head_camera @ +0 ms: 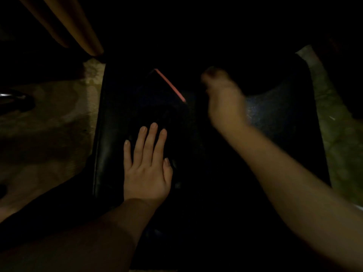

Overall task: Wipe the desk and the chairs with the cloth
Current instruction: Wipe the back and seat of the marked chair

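1. The left hand (pixel 146 169) lies flat, fingers straight, near the left edge of the glossy black chair seat (pixel 275 114).
2. The right hand (pixel 224 99) is blurred; whether it grips anything cannot be told.
3. The dark, pink-edged cloth (pixel 170 85) lies mid-seat.

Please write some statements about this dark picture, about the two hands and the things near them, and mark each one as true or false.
1. The left hand lies flat, with straight fingers, on the dark surface. True.
2. The left hand holds a bottle. False: it holds nothing.
3. The right hand looks blurred. True.
4. The pink strip lies to the right of the right hand. False: it lies to its left, beyond the fingertips of the left hand.
5. Pleated brownish fabric shows at the upper left. True.
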The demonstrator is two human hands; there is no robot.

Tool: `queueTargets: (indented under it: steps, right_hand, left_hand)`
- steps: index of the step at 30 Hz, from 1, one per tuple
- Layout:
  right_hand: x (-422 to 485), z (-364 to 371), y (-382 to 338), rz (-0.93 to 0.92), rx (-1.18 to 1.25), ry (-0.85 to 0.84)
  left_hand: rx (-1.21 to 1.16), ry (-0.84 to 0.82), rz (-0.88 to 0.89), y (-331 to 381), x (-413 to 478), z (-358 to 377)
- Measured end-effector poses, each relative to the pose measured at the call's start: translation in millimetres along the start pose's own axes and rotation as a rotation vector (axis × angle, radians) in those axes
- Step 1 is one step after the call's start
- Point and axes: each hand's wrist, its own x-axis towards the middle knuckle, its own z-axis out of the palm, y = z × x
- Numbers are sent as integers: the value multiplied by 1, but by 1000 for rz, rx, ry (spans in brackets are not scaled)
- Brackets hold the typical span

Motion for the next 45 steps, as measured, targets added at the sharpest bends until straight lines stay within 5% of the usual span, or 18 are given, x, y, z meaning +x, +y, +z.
queueTargets:
  steps: [3, 5, 10, 12, 19, 21, 25, 27, 32, 34, 38, 45]
  right_hand:
    - [-41, 18, -34, -428, 116, -167]
    - [-26, 12, -19, -500, 78, -204]
    - [45, -11, 27, 144, 7, 38]
    - [49, -7, 18, 196, 15, 70]
    - [2, 19, -28, -478, 94, -206]
    - [28, 9, -9, -370, 74, -166]
    - [70, -4, 5, 129, 77, -14]
    - [61, 9, -23, 70, 70, -22]
    - [23, 37, -61, -446, 154, -220]
    - [46, 28, -45, -395, 100, -197]
    - [92, 12, -34, 62, 67, -100]
    - [46, 30, -70, -568, 164, -339]
  left_hand:
    - [14, 2, -1, 0, -1, 1]
    - [5, 6, 1, 0, 0, 0]
    - [-14, -2, 1, 0, -1, -1]
    - [-20, -8, 0, 0, -1, -1]
    - [-14, -14, -6, 0, 0, -1]
    - [-15, -7, -2, 0, 0, -1]
    - [-16, -1, 0, 0, 0, -1]
    - [-4, -10, -1, 0, 0, 0]
    - [7, -28, -3, -1, -1, 0]
    - [3, -27, -1, -1, 0, -1]
    - [-15, -20, 1, 0, 0, -2]
    - [-11, -28, -2, 0, 0, -1]
